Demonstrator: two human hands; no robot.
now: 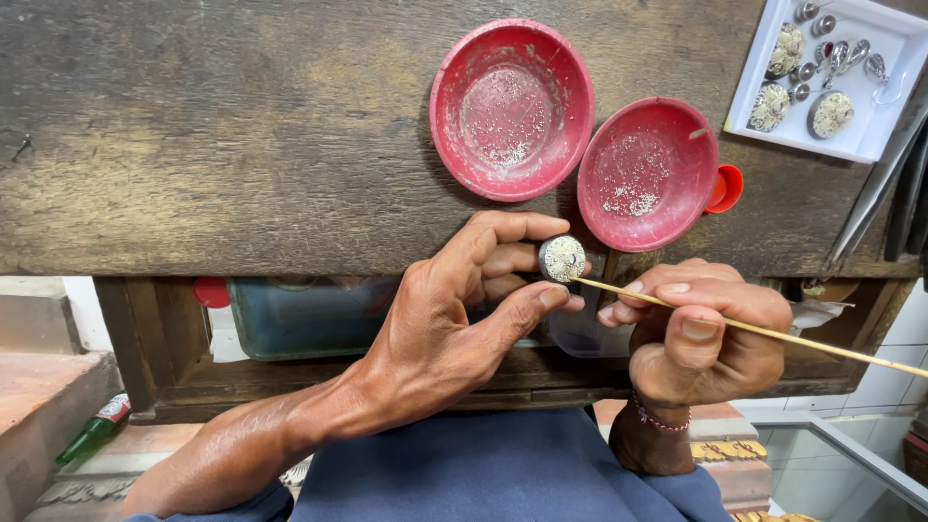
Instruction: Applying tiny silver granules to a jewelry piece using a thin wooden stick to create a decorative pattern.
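A small round silver piece with a finely grained, pale gold face (562, 258) sits pinched between the fingertips and thumb of the left hand (454, 319), held just off the near edge of the worn dark wooden bench top (242, 135). The fingers curl tight around its rim, thumb pressing from below. The tip of a thin pale wooden stick (735, 324) touches the lower right edge of the piece; the right hand (701, 333) grips that stick like a pen, fingers closed together on it, with the shaft running out to the right past the knuckles.

Just beyond the piece, on the bench, lie two shallow red plastic dishes dusted with tiny pale grains: the larger dish (511, 108) to the left, the smaller dish (648, 172) overlapping the bench edge close above the right hand. A small orange-red cap (727, 188) peeks from behind the smaller dish. At the far right corner a white rectangular tray (875, 145) holds several round and drop-shaped silver ornaments (829, 113). Below the bench, a green glass bottle (92, 432) lies on the step to the left.
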